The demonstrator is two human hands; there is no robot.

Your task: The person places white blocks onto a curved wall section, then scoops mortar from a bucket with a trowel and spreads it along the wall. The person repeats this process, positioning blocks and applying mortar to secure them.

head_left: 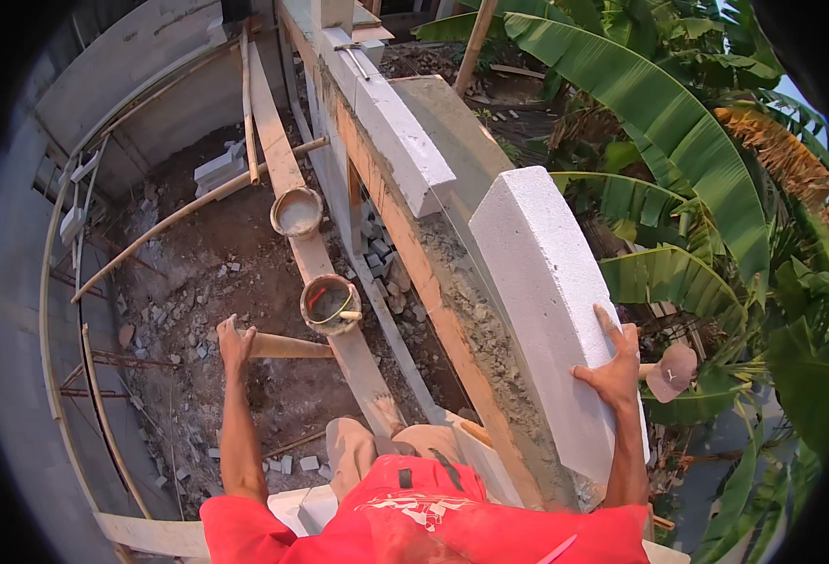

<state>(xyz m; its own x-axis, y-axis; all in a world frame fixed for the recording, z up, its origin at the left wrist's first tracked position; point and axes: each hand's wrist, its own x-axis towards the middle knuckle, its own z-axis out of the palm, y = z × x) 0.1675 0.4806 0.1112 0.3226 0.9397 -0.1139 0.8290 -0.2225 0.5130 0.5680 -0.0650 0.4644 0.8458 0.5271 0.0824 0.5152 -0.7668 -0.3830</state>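
A large white aerated concrete block (537,310) stands on the right side of the wall top, slightly tilted. My right hand (612,362) grips its upper right edge, thumb on the top face and fingers spread toward the far side. My left hand (236,343) is out to the left, its fingers closed around the end of a short bamboo pole (290,346). Wet grey mortar (476,324) covers the wall top beside the block. Farther along the wall, another white block (400,132) is set in line, with a hammer (356,61) lying at its far end.
On a narrow plank (353,367) stand a bucket of grey mix (297,213) and a second bucket (331,305) holding tools with red and yellow handles. Rubble-strewn ground (217,301) lies well below. A cap (671,373) hangs on a pole end; banana leaves (659,122) crowd the right.
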